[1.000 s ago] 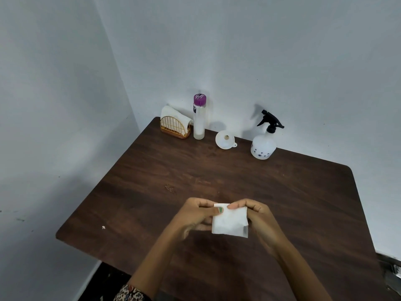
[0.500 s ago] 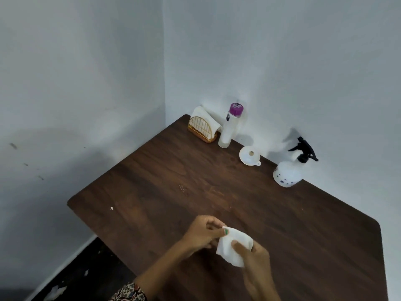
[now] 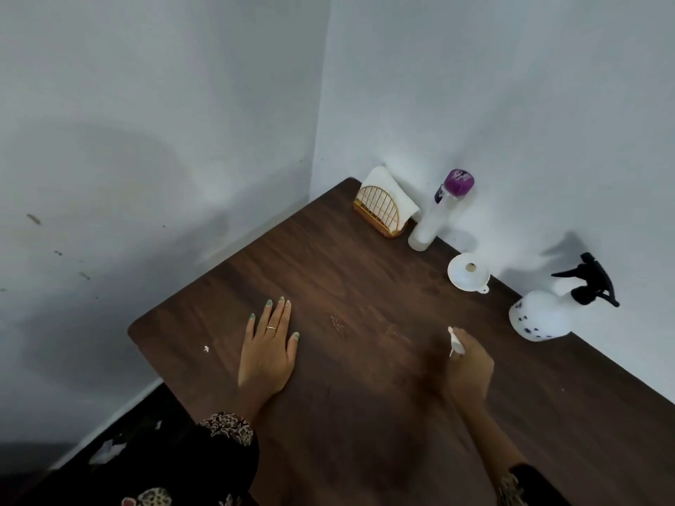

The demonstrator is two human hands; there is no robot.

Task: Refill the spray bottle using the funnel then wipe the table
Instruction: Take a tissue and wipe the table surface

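We judge the wiping step in hand: the right hand (image 3: 469,363) grips a crumpled white tissue (image 3: 454,341) low over the dark wood-grain counter (image 3: 365,272), while the left hand (image 3: 268,346) rests flat, fingers straight. At the far edge stand the translucent spray bottle (image 3: 544,317) and, apart from it, the white funnel (image 3: 468,273). Next, we expect sweeping strokes with light pressure.

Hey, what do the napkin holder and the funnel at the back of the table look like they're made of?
Napkin holder: thin gold-coloured wire, probably metal, judging by its slim bars and slight shine.
Funnel: smooth white, slightly glossy, most likely moulded plastic; ceramic can't be ruled out.
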